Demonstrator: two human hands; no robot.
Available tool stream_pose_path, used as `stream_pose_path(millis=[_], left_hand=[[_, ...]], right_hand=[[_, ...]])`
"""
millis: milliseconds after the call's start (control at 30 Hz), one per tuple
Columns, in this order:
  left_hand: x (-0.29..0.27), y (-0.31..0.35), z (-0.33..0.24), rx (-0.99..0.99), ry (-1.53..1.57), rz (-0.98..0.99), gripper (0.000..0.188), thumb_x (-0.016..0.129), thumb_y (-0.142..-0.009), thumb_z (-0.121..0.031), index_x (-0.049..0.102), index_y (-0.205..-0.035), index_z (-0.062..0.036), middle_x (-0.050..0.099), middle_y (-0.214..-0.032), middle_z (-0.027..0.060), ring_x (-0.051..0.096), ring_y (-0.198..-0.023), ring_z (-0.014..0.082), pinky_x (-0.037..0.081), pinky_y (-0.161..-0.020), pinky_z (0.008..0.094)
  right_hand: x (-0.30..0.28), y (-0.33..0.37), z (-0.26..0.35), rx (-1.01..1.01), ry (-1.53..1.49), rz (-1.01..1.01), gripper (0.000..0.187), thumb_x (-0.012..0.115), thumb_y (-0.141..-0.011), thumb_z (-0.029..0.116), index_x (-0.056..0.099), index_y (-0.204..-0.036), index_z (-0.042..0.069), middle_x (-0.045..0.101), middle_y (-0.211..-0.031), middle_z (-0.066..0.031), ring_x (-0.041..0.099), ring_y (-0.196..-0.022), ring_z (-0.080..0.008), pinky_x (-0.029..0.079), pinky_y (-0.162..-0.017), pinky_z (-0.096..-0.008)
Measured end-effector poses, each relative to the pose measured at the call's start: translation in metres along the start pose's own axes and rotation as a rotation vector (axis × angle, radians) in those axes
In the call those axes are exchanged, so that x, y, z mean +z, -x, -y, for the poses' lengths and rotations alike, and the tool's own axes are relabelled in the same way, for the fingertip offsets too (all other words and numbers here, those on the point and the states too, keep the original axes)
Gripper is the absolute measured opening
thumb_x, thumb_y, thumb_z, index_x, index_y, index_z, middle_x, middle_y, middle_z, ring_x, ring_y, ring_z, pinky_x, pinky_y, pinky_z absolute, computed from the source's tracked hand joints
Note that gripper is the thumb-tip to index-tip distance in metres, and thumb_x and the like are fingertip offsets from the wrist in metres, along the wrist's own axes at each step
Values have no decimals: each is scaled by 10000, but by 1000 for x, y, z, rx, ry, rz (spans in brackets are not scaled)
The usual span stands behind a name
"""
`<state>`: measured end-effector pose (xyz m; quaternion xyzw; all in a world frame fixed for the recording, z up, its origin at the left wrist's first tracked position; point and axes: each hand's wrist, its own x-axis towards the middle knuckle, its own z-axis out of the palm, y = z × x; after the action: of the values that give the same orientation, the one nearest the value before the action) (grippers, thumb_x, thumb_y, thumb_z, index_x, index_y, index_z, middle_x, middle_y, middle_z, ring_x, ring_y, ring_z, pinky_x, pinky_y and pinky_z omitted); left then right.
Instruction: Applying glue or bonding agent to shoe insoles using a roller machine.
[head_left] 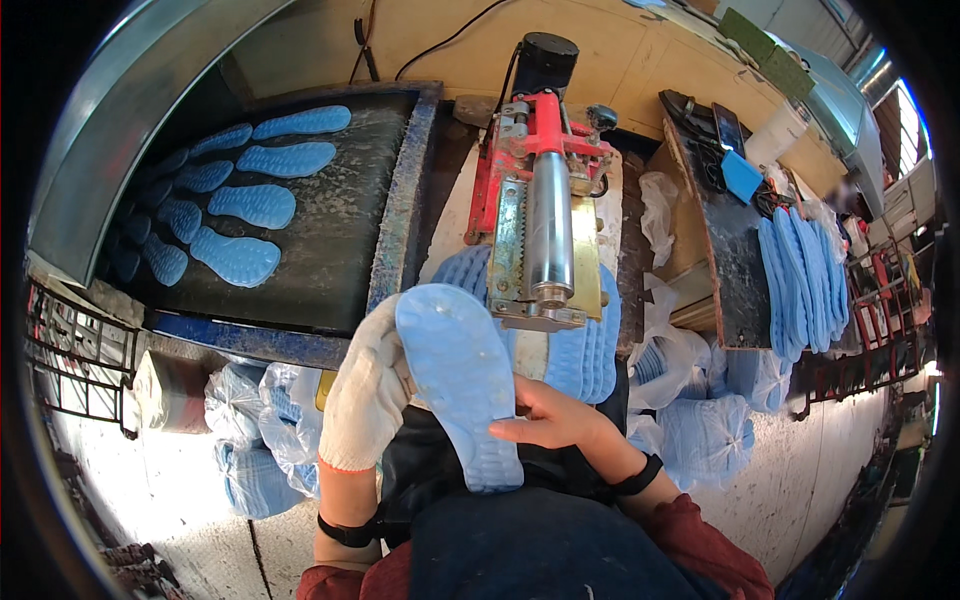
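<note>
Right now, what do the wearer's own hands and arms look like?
The left hand wears an off-white knit glove with an orange cuff edge; the right hand is bare. Both forearms have black bands, with dark red sleeves higher up.

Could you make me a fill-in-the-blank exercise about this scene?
A white knitted glove covers the person's ____ hand.
The bare hand holds a flat, foot-shaped sole coloured light ____.
The shiny silver metal cylinder meets, at its upper end, a metal bracket painted ____.

Missing words: left; blue; red.
</note>
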<state>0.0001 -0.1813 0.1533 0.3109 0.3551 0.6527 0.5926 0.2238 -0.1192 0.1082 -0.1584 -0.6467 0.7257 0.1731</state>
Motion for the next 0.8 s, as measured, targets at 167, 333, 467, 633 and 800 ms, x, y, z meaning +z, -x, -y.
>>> stream_pose_path(millis=[167, 333, 467, 633, 800], left_hand=[[-1, -1, -7, 119, -2, 79, 839, 553, -960, -531, 249, -1514, 21, 524, -1333, 248, 569, -1210, 342, 523, -952, 422], [-9, -4, -2, 147, -31, -15, 789, 528, -974, -528, 288, -1488, 21, 574, -1246, 234, 617, -1116, 330, 541, -905, 408], [-9, -7, 9, 120, 21, -13, 732, 509, -989, -510, 333, -1462, 20, 594, -1216, 234, 631, -1090, 330, 551, -886, 400], [-2, -10, 16, 114, -50, -9, 711, 502, -992, -509, 355, -1450, 15, 598, -1223, 241, 637, -1087, 334, 558, -872, 397], [10, -19, 9, 132, -107, 33, 745, 488, -988, -540, 342, -1466, 12, 589, -1255, 237, 631, -1109, 326, 553, -884, 400]], right_hand=[[-27, 47, 27, -159, 196, -150, 443, 582, -962, 142, 491, -1363, -23, 608, -1252, -92, 559, -1152, -182, 442, -993, -344], [-71, 98, 45, -223, 274, -818, 436, 506, -911, 9, 525, -1346, -14, 618, -1257, -85, 576, -1150, -163, 440, -994, -335], [-107, 85, 32, -99, 642, -1069, 521, 448, -848, -76, 517, -1361, -15, 602, -1309, -125, 571, -1182, -205, 423, -1028, -349], [-123, 46, 29, -240, 1038, -898, 616, 441, -854, -129, 550, -1384, 165, 564, -1314, -168, 578, -1178, -362, 460, -994, -390], [-115, 29, 38, -198, 1144, -855, 614, 518, -841, -109, 507, -1411, 121, 537, -1342, -138, 579, -1169, -311, 470, -963, -369]])
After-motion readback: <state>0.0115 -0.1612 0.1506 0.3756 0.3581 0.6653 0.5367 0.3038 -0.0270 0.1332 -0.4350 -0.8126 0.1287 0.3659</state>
